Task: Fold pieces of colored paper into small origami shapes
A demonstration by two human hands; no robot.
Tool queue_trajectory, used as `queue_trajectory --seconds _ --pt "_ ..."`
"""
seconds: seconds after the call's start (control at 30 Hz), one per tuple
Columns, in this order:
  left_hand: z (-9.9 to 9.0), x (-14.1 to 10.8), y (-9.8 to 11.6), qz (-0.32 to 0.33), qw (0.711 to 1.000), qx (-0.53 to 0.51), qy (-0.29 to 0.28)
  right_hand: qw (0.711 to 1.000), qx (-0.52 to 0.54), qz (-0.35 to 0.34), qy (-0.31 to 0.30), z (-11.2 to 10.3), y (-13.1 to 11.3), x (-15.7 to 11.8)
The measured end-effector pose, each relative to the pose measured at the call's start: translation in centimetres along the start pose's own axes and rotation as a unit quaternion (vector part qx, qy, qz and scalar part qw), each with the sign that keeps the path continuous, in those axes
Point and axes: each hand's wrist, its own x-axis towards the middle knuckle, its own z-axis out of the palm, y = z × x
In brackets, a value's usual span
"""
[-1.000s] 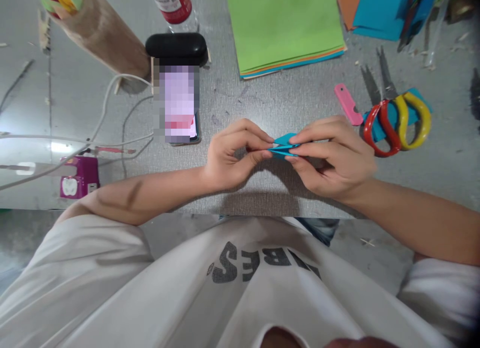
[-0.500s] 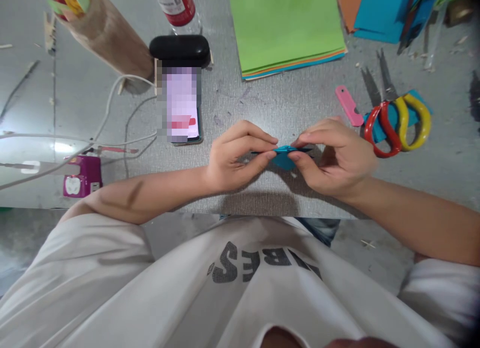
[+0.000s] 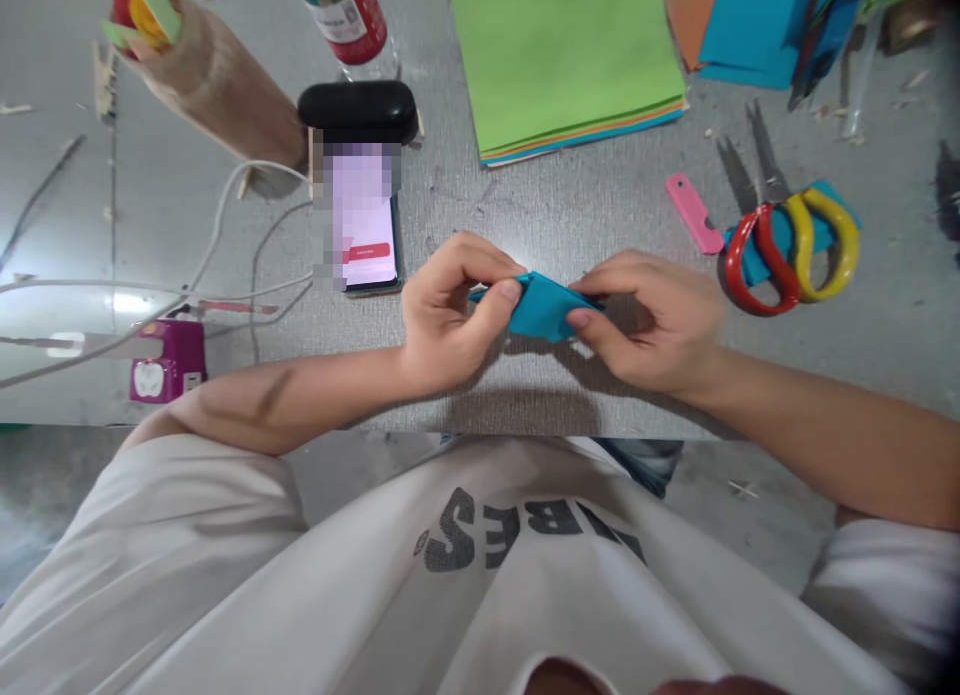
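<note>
View: head camera, looking down on a grey textured tabletop [image 3: 427,210].
Folded paper: one small bright-blue faceted piece of creased paper [image 3: 544,310], located between the two hands near the table's front edge; whether it touches the tabletop cannot be told.
Left hand [image 3: 454,310]: thumb laid along the paper's near side, fingers bent behind; grasping the folded paper at its left end, with a dark-blue tip showing beside the fingers.
Right hand [image 3: 652,315]: thumb pressed to the paper's lower right, fingers curled at the far side; grasping the folded paper at its right end.
Scissors: one pair of metal-bladed scissors with a red and a yellow looped handle [image 3: 769,240], blades spread and pointing away from the person; lying over a flat blue paper piece [image 3: 823,237], to the right of the right hand.
Pink item: one slim pink flat implement [image 3: 694,213], just beside the red handle.
Paper stack: squared sheets, green uppermost [image 3: 570,65], orange and blue edges beneath; beyond the hands.
Phone: dark-edged smartphone with lit screen [image 3: 371,270], partly pixelated; left of the left hand.
Case: black oblong rounded case [image 3: 356,110], at the phone's far end.
Bottle: clear bottle with red label [image 3: 349,20], beyond the case.
Holder: brown cylindrical container [image 3: 217,85], coloured strips in its mouth.
Socket: purple block with white outlet face [image 3: 176,350], far left.
</note>
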Motion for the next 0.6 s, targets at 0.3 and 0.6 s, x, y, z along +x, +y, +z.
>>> queue_trajectory --seconds 0.3,0.6 --pt "0.0 -0.2 -0.5 -0.088 0.995 -0.032 0.033 0.980 0.052 0.155 -0.110 -0.8 -0.5 0.3" --pt "-0.5 0.1 -0.4 -0.136 0.987 -0.063 -0.059 0.951 0.103 0.270 -0.111 -1.9 -0.4 1.2"
